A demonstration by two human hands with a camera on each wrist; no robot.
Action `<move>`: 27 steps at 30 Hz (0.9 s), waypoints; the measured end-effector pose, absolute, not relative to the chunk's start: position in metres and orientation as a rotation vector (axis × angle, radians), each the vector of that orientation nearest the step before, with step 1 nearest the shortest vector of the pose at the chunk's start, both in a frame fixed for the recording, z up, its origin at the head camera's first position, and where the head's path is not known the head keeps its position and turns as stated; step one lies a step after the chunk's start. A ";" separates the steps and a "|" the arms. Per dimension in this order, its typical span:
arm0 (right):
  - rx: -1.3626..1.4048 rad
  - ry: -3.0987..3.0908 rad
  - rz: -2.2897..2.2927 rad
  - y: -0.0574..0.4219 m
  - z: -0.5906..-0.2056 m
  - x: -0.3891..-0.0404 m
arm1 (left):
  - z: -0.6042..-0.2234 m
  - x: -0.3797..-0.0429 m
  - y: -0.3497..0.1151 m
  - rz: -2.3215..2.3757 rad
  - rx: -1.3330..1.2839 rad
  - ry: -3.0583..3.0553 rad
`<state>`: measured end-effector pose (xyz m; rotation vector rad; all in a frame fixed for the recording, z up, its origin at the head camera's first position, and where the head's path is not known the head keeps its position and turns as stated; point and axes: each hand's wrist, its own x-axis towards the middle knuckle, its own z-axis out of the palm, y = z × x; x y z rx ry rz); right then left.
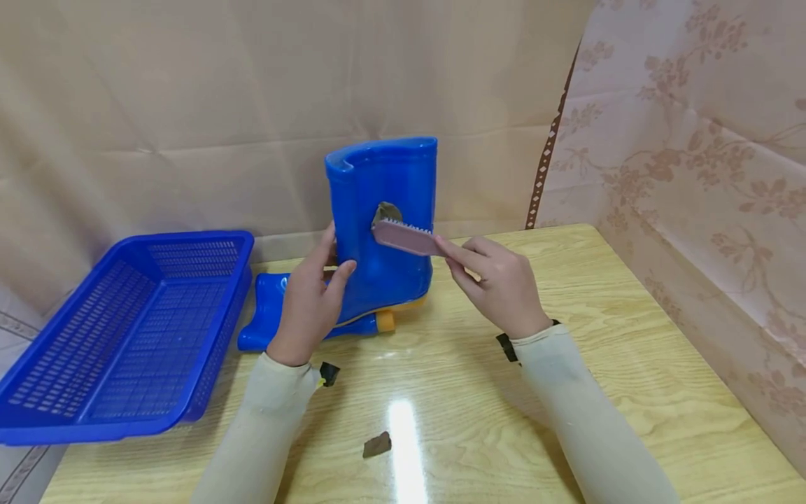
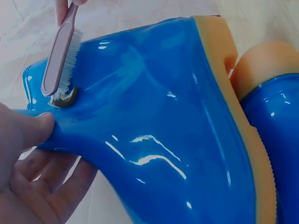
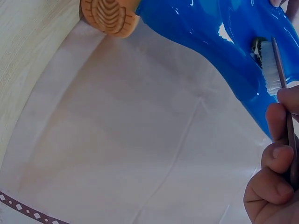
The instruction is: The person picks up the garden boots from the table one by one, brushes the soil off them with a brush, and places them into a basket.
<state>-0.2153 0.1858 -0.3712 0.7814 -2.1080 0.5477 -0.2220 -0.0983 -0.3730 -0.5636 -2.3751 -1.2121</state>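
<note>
A blue rain boot point(image 1: 384, 273) with a yellow-orange sole stands upright above the table, its shaft gripped by my left hand point(image 1: 310, 297) with the thumb on the near side. My right hand point(image 1: 500, 283) holds a pinkish brush point(image 1: 409, 238) by its handle. White bristles point(image 2: 71, 63) touch the shaft at a dark brownish patch point(image 1: 389, 210). In the left wrist view the patch point(image 2: 65, 99) sits at the brush's tip, partly covered by bristles. Behind my left hand, a second blue boot point(image 1: 267, 308) lies on its side.
On the left stands a blue plastic basket point(image 1: 217, 350) with slotted walls. A small brown scrap point(image 1: 377, 445) lies on the wood-patterned table point(image 1: 466, 434) near the front. A beige curtain point(image 1: 283, 105) hangs behind, and a floral cloth point(image 1: 711, 175) covers the right side.
</note>
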 end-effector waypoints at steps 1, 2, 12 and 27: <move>0.777 -2.113 0.550 0.186 -0.371 -0.215 | -0.374 -0.222 -0.098 -1.219 -0.552 -2.359; 0.773 -2.119 0.557 0.186 -0.372 -0.215 | -0.374 -0.222 -0.098 -1.232 -0.540 -2.341; 0.810 -2.123 0.628 0.184 -0.373 -0.217 | -0.371 -0.220 -0.097 -1.255 -0.462 -2.140; 0.942 -2.029 0.615 0.175 -0.374 -0.214 | -0.370 -0.221 -0.097 -1.158 -0.612 -1.905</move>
